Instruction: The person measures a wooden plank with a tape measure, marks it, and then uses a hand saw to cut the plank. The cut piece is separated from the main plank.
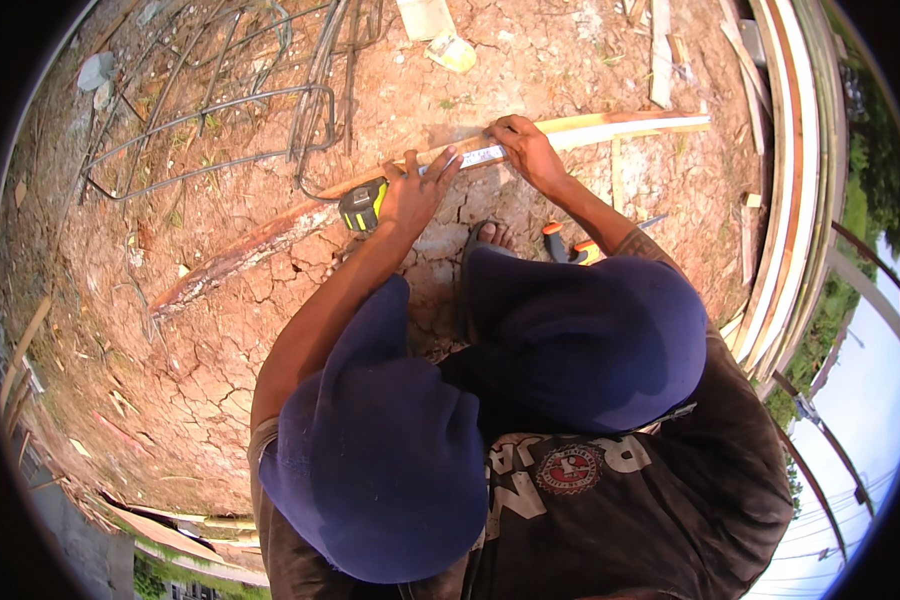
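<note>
A long, narrow wooden board [225,258] lies slantwise across the ground in front of me, its right part pale and sunlit. Along its middle runs the pale blade [482,156] of a black and yellow-green tape measure [363,205]. My left hand [415,192] rests on the board and blade, right beside the tape measure's case, with its fingers apart. Further right, my right hand [530,152] has its fingers bent together at the board by the blade. What they pinch, if anything, is hidden.
A tool with orange-and-black handles [573,247] lies near my right knee. Bent steel rebar [210,100] spreads at the far left. Long timbers [792,190] line the right side. A crumpled yellow-white packet [451,53] sits on the cracked soil, with wood scraps [661,55] around.
</note>
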